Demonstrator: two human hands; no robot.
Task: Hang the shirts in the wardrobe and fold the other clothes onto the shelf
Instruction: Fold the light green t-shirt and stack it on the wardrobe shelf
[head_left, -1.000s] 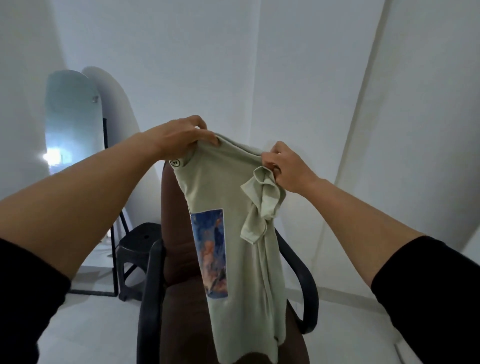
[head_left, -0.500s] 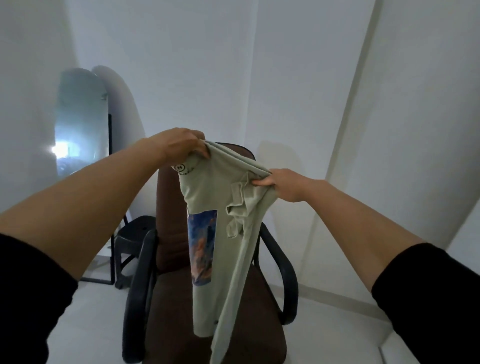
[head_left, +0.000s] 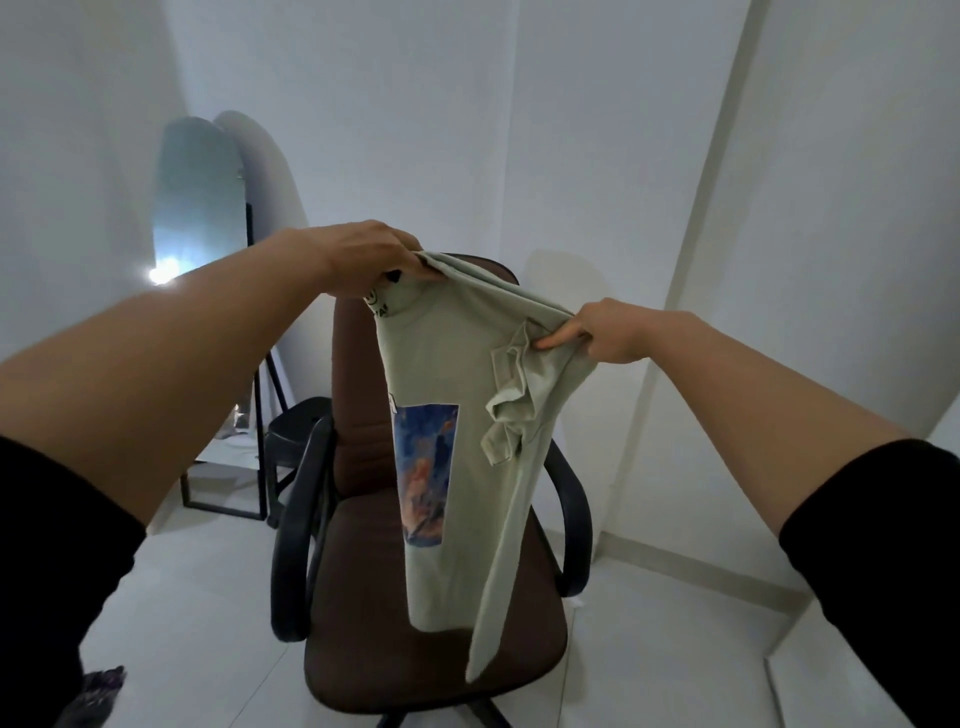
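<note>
Holding a pale sage-green cotton T-shirt with a blue-and-orange picture print up in the air, the person has it stretched between both hands above a brown padded office chair with black armrests. The left hand grips the collar end, fingers curled over the fabric, at about 10 o'clock from the shirt's middle; the right hand pinches the shoulder and a bunched sleeve between thumb and fingers at about 2 o'clock. The shirt's long axis runs from 12 down to 6 o'clock, its hem hanging just above the chair seat. The right hand sits lower than the left, so the top edge slopes down toward 3 o'clock. The next move probably turns on levelling that edge. At the collar, black printed marks show, a round logo and some letters, too small to read. A tall arched standing mirror with a black frame leans at 9 o'clock. No wardrobe or hanger is in view.
</note>
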